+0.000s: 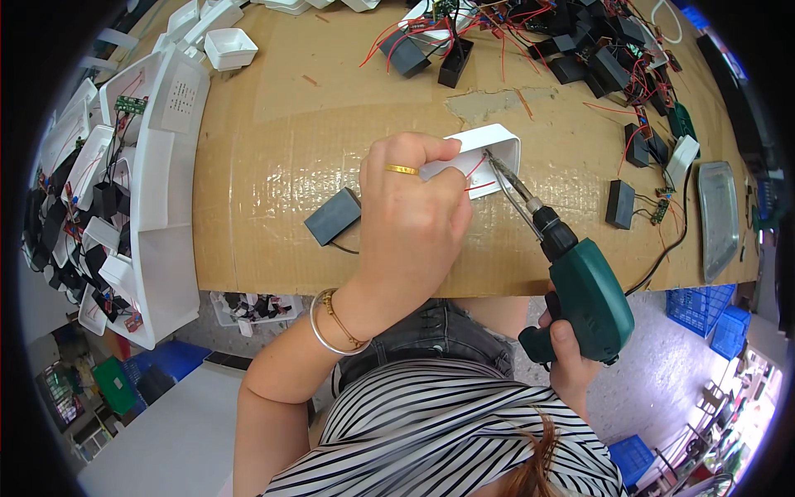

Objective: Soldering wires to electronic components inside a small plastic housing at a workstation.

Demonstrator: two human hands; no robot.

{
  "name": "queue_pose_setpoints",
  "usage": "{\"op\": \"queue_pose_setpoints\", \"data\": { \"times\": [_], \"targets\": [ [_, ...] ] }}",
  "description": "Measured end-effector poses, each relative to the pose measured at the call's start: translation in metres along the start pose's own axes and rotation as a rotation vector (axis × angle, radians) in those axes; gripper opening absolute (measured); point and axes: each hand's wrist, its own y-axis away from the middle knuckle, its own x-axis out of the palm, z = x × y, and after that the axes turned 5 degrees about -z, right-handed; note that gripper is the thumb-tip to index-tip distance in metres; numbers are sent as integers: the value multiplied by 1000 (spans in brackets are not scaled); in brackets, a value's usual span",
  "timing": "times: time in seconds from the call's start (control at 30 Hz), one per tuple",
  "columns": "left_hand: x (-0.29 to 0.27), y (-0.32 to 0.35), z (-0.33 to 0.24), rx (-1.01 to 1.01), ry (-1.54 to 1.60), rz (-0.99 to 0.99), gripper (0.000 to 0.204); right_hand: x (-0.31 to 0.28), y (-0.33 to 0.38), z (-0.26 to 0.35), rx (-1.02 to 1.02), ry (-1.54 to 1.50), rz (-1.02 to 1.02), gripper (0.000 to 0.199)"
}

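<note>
My left hand [410,215] is closed at the near-left side of a small open white plastic case [484,137], its fingers curled over the rim. Thin red wires [479,188] stick out from beside these fingers into the case. My right hand [571,356] grips the handle of a dark green soldering gun [592,290]. The gun's metal tip, with a thin tube beside it, reaches inside the case and seems to touch near a red wire end. Left of my left wrist, a black rectangular box [334,217] with a black lead lies on the cardboard-covered table [273,166].
A large white bin [170,199] of cases, boxes and circuit boards stands at the left. Black boxes with red wires [604,66] are heaped at the far right. A shallow tray [718,219] lies at the right edge, near the gun's black cord [675,248].
</note>
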Motion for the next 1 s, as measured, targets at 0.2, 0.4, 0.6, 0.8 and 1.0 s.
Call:
{"op": "queue_pose_setpoints", "data": {
  "times": [0.2, 0.4, 0.6, 0.8, 1.0],
  "targets": [
    [2, 0, 0, -2, 14, 13, 12, 0, -1, 5, 59, -12, -20, 56],
    [2, -1, -1, 6, 11, 7, 11, -8, -3, 6, 81, -99, 18, 38],
    [3, 0, 0, 10, 5, 4, 11, -7, -5, 10, 67, -121, 32, 38],
    [1, 0, 0, 4, -9, 9, 11, -8, -6, 4, 29, -104, 76, 35],
    [2, -1, 0, 14, -2, 10, 10, -5, -7, 4, 6, -83, 23, 36]
  ]
}}
